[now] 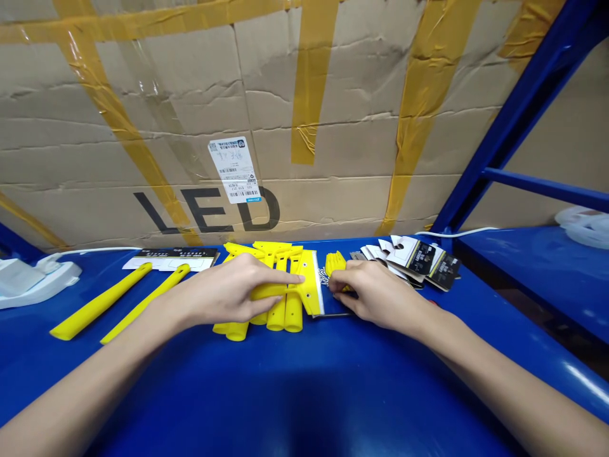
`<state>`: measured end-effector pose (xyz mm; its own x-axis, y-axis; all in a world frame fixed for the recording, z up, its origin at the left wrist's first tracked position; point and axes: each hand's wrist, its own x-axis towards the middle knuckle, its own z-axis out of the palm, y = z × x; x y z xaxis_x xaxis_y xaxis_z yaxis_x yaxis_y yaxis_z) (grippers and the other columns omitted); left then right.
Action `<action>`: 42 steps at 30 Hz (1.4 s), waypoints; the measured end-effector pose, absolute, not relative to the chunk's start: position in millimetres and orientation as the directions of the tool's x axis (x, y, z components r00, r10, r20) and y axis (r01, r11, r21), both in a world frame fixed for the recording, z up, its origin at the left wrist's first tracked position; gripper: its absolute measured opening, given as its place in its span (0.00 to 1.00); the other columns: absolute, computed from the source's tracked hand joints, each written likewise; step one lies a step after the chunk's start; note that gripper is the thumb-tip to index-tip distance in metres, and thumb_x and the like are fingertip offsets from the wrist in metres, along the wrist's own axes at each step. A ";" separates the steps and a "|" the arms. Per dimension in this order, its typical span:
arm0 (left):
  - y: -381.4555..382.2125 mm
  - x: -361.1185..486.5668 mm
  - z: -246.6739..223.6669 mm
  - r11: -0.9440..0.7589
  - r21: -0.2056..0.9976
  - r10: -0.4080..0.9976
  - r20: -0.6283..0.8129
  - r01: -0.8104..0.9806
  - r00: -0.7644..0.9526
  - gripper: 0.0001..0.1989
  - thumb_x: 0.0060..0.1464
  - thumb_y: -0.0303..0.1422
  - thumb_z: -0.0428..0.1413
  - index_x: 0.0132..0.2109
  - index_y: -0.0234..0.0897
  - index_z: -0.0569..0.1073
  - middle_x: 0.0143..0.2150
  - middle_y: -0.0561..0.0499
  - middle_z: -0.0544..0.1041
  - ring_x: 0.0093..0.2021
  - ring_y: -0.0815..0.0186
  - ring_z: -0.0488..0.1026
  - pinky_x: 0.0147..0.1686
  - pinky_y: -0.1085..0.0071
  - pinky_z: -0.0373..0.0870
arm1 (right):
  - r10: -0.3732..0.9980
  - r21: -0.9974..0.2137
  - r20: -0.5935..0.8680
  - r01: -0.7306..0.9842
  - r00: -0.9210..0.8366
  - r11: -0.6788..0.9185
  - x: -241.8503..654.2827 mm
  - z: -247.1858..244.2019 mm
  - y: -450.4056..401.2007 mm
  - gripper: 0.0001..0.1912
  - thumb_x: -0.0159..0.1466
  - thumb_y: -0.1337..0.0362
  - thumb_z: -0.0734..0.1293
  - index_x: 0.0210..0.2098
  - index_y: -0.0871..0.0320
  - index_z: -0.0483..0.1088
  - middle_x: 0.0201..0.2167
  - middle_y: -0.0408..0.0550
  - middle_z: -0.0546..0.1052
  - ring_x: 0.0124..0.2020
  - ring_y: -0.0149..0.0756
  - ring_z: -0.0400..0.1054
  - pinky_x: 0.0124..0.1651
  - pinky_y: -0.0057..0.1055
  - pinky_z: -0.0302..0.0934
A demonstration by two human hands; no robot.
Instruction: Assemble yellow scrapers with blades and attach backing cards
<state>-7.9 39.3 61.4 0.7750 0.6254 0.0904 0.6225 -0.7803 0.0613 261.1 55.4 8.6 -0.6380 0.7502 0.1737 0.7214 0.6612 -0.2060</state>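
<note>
My left hand (242, 289) is wrapped round the handle of a yellow scraper (311, 279), its index finger stretched along the broad head. A pale strip edges the head on the right. Beneath and behind it lie several yellow scraper handles (294, 311) side by side. My right hand (364, 289) is just right of the head, fingers pinched together over a small heap of metal screws (324, 277). Whatever sits between those fingertips is hidden. Small yellow plastic pieces (335, 261) lie right beside the fingers.
Two loose yellow handles (102, 301) and printed cards (166, 259) lie at left, near a white power strip (38, 282). Black-and-white cards (419, 260) are stacked at right. A large taped carton (266, 114) stands behind the blue table (266, 393); a blue metal frame (504, 120) rises at right.
</note>
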 end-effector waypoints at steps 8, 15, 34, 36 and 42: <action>39.2 -6.8 57.8 -0.770 0.068 0.638 0.062 0.634 0.768 0.21 0.62 0.33 0.56 0.61 0.45 0.76 0.31 0.50 0.83 0.27 0.65 0.74 0.28 0.69 0.62 | 0.692 -0.232 0.283 0.652 -0.664 0.722 263.3 6.8 54.8 0.08 0.60 0.76 0.67 0.32 0.58 0.73 0.29 0.46 0.79 0.30 0.35 0.69 0.35 0.31 0.57; 36.4 -2.8 57.4 -0.751 0.066 0.660 0.043 0.657 0.750 0.21 0.61 0.33 0.56 0.61 0.43 0.76 0.32 0.49 0.82 0.28 0.63 0.74 0.28 0.69 0.62 | 0.533 -0.306 0.647 0.454 -0.545 0.837 252.0 8.5 43.9 0.06 0.61 0.76 0.69 0.33 0.60 0.74 0.28 0.44 0.78 0.30 0.32 0.70 0.36 0.28 0.59; 37.9 -8.9 57.2 -0.693 0.092 0.720 0.138 0.715 0.680 0.22 0.64 0.36 0.54 0.63 0.41 0.74 0.38 0.46 0.84 0.33 0.59 0.77 0.34 0.66 0.68 | 0.618 -0.400 0.642 0.488 -0.455 0.775 242.8 10.2 31.6 0.08 0.67 0.68 0.64 0.43 0.56 0.74 0.42 0.52 0.81 0.43 0.41 0.74 0.47 0.39 0.67; 35.7 -6.8 56.7 -0.713 0.098 0.699 0.160 0.694 0.697 0.21 0.65 0.36 0.53 0.63 0.41 0.74 0.40 0.46 0.84 0.33 0.59 0.78 0.35 0.66 0.68 | 0.768 -0.624 0.591 0.465 -0.246 0.629 243.6 11.1 36.2 0.04 0.65 0.64 0.67 0.40 0.56 0.73 0.38 0.50 0.81 0.39 0.39 0.75 0.45 0.37 0.68; 29.9 1.4 58.8 -0.773 0.131 0.631 0.252 0.621 0.733 0.19 0.66 0.34 0.53 0.60 0.39 0.75 0.36 0.48 0.84 0.28 0.63 0.77 0.29 0.68 0.66 | 0.961 -0.983 0.063 0.147 -0.268 0.105 245.9 17.8 43.0 0.21 0.54 0.58 0.78 0.44 0.56 0.71 0.27 0.42 0.80 0.29 0.34 0.73 0.36 0.30 0.66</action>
